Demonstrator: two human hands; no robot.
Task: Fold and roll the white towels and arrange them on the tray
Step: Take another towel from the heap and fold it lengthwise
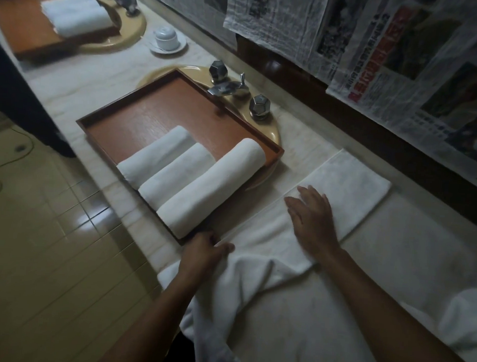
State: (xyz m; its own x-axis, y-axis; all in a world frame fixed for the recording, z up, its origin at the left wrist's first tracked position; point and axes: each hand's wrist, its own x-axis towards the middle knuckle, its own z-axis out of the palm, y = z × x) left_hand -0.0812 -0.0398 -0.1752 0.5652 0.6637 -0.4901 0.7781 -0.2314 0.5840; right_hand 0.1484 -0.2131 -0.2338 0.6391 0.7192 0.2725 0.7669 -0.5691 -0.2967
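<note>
The unrolled towel [349,183] lies as a long strip on the surface just right of the tray [153,108], running from the person toward the wall. The right hand [312,219] presses flat mid-strip, while the left hand [204,253] grips its near-left edge.

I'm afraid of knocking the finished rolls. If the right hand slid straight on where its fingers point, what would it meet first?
The right hand would likely reach the tray rim beside the nearest rolled towel first, though depth is unclear.
</note>
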